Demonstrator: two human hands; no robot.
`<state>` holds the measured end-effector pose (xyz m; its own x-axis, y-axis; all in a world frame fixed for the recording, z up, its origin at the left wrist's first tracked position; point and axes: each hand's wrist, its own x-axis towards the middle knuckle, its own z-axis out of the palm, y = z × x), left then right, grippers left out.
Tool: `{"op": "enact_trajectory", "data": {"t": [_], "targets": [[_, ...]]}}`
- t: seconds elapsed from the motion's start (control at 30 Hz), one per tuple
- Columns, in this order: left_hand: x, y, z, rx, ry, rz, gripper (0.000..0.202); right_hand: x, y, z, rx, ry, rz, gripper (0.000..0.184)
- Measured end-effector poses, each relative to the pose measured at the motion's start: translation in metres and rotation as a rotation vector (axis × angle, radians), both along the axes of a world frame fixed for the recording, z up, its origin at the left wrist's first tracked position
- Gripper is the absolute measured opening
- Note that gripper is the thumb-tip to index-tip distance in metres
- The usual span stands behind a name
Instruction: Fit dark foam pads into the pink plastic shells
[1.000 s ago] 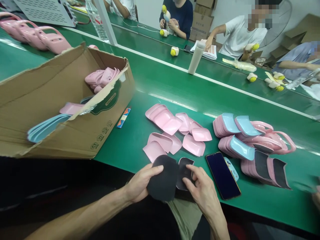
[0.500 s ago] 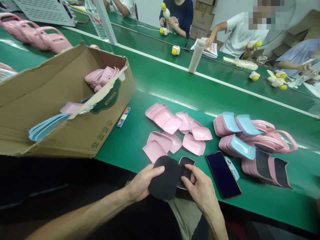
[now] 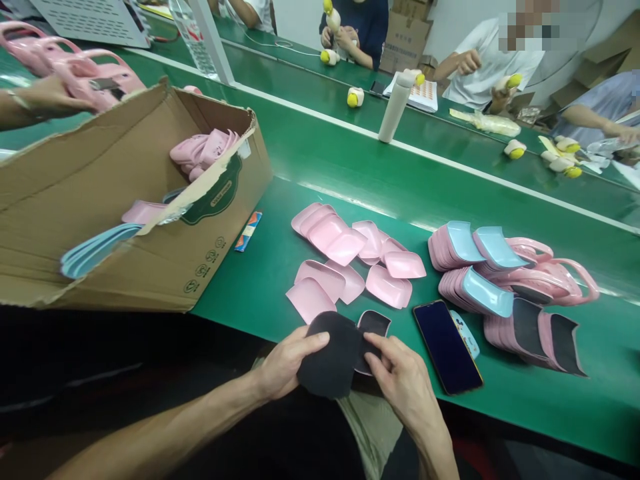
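Observation:
My left hand (image 3: 287, 363) is closed on dark rounded foam pads (image 3: 329, 360), its thumb flat on top; how many are stacked I cannot tell. The fingertips of my right hand (image 3: 406, 373) pinch at the right edge of these pads. Under those fingers, at the table's edge, lies a pink curved plate (image 3: 375, 323) with a black lining, partly hidden by my hand. Just beyond my hands, several bare pink plates (image 3: 333, 233) are spread over the green table (image 3: 270, 293).
To the left stands a cardboard box (image 3: 220, 220) with pink and blue parts. At right are a phone (image 3: 447, 347), stacked plates (image 3: 520, 330) and pink handled parts (image 3: 560, 280). A bottle (image 3: 395, 110) stands farther back. Co-workers sit opposite; another person's hand (image 3: 50, 97) reaches in from the left.
My right fingertips have shifted slightly left, from the lined plate to the pads' edge. Another person's hand has entered at left and grips a pink handled part. My left hand holds still.

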<state>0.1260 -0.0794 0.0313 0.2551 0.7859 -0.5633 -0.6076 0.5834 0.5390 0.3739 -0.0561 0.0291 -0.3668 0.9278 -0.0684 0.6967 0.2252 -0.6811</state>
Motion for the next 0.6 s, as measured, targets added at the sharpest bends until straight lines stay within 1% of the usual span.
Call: {"op": "enact_trajectory", "data": {"t": [0.13, 0.37, 0.43, 0.5, 0.6], "targets": [[0.001, 0.001, 0.000, -0.019, 0.009, 0.024, 0.058, -0.005, 0.001, 0.001, 0.008, -0.032, 0.026, 0.035], [0.001, 0.001, -0.003, -0.022, -0.005, 0.018, 0.057, -0.006, 0.003, -0.001, 0.014, -0.047, -0.002, 0.038], [0.001, 0.001, -0.003, -0.016, 0.001, 0.017, 0.056, -0.008, 0.004, 0.000, 0.006, -0.017, -0.004, 0.038], [0.001, 0.001, -0.002, -0.009, 0.000, 0.007, 0.057, -0.007, 0.006, 0.002, -0.002, 0.050, -0.060, 0.037], [-0.002, 0.000, 0.001, 0.007, -0.013, -0.003, 0.057, 0.000, 0.015, 0.007, -0.022, 0.129, -0.257, 0.038]]}}
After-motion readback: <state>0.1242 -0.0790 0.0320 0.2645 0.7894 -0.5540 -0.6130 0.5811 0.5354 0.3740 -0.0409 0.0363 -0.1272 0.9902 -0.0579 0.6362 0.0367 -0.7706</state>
